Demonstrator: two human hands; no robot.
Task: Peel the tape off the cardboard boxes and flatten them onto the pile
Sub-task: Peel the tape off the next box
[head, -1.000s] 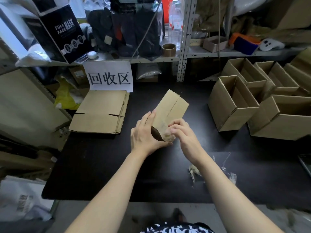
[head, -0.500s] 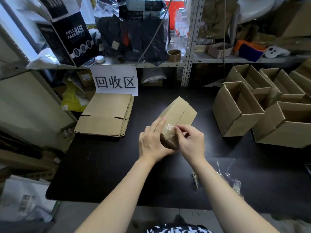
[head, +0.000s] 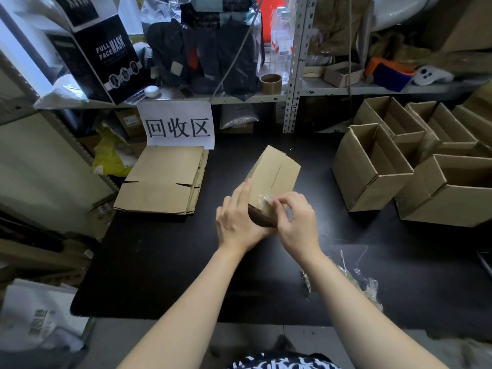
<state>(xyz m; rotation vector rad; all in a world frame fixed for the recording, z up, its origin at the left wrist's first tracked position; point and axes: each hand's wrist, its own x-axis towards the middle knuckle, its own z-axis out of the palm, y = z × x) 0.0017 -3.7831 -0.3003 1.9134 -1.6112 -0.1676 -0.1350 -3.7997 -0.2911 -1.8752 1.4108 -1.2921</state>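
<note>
with a flattened pile (head: 165, 179) at ten o'clock and open boxes (head: 372, 179) waiting at three, the left hand (head: 237, 222) braced the box (head: 274, 171) at centre with straight fingers while the right hand (head: 295, 222) pinched its tape (head: 265, 202).

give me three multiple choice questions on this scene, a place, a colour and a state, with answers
1. Where is the flattened pile?
A) left of the held box, below the paper sign
B) on the floor
C) on a chair

2. What colour is the table?
A) white
B) black
C) green

3. What is the right hand doing?
A) lying flat on the table
B) pinching the tape at the box's near end
C) hanging idle

Answers: 1 A, the pile lies left of the box under the sign; 2 B, the bare surface is black; 3 B, its fingertips curl onto the clear tape.
</note>
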